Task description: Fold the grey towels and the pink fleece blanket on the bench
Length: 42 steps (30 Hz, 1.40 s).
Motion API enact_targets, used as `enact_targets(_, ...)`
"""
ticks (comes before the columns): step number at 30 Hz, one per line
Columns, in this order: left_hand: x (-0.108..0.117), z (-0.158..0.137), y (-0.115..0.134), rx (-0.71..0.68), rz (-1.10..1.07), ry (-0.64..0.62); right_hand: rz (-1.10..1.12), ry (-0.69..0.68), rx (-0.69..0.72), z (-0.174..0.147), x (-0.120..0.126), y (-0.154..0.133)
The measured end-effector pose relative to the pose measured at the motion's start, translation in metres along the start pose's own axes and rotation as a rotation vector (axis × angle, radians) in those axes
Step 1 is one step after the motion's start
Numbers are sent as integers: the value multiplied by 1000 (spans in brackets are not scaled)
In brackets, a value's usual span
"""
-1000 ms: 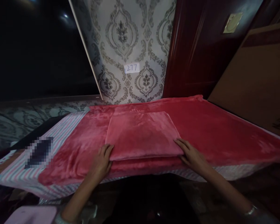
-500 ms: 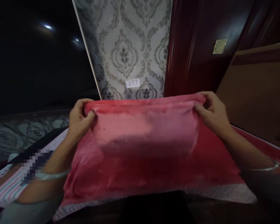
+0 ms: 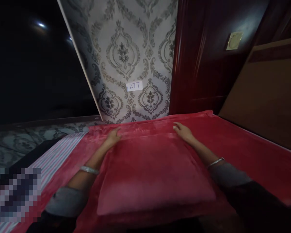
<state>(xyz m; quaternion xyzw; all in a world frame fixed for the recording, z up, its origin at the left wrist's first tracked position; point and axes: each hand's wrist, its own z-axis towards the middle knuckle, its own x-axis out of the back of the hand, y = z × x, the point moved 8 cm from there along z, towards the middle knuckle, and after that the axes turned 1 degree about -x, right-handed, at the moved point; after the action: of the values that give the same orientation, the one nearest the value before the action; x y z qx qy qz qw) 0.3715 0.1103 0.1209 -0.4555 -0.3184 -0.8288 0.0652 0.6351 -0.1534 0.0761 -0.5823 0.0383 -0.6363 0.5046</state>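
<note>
A folded red and pink plush cloth (image 3: 155, 171) lies flat in front of me, on a larger red plush cover (image 3: 242, 155). At the cloth's far left corner is my left hand (image 3: 113, 136), its fingers stretched forward and apart. My right hand (image 3: 183, 132) rests by the far right corner, fingers extended. Both hands look open, with nothing gripped between the fingers. The cloth's near edge is pale pink, and its far edge runs between the two hands.
A striped cloth (image 3: 63, 150) lies to the left, beside a pixelated patch. Behind stand a patterned wall (image 3: 147, 64) with a "277" label (image 3: 134, 85), a large dark screen (image 3: 34, 71) and a dark red panel (image 3: 196, 64). A cardboard box (image 3: 274, 94) is at right.
Both hands have let go of the raised cloth, which has come down flat onto the red cover. My hands now reach farther forward and closer together; the view has shifted slightly.
</note>
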Motion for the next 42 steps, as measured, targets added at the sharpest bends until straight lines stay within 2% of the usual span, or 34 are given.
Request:
enact_targets(2, -33, -12, 22, -112, 67, -101, -72, -65, 135, -12, -25, -23)
enact_targets(4, -68, -32, 40, -237, 202, -222, -239, -140, 285, -32, -53, -42)
enact_targets(7, -107, -58, 39, -270, 364, -331, -463, -207, 346, -60, -88, -41)
enact_targets(9, -116, -65, 29, -257, 407, -341, -506, -202, 348, -69, -98, -33)
enact_targets(13, -108, -60, 3, -213, 442, -321, -530, -141, 342, -66, -94, -16)
enact_targets(19, -85, -50, -41, -58, 457, -283, -544, -145, 132, -52, -78, 9)
enact_targets(23, -80, -50, -52, 9, 370, -288, -468, -154, -5, -50, -73, 25)
enact_targets(26, -71, -45, -51, 57, 337, -304, -435, -164, -79, -48, -66, 39)
enact_targets(29, -52, -47, -36, 95, 346, -275, -452, -172, -86, -47, -52, 37)
enact_targets(31, -44, -62, -9, 24, 334, -243, -474, -151, 10, -50, -43, 15)
enact_targets(32, -44, -76, 10, -50, 316, -234, -479, -154, 107, -54, -41, -3)
enact_targets(34, -55, -116, 56, -278, 231, -271, -456, -224, 366, -70, -50, -47)
enact_targets(36, -76, -162, 88, -408, 205, -343, -398, -362, 595, -91, -69, -84)
enact_targets(37, -87, -183, 98, -444, 209, -359, -376, -434, 665, -99, -80, -95)
enact_targets(39, -104, -210, 107, -443, 230, -330, -367, -543, 710, -106, -101, -103)
enact_targets(42, -118, -225, 104, -422, 253, -295, -409, -576, 678, -93, -122, -92)
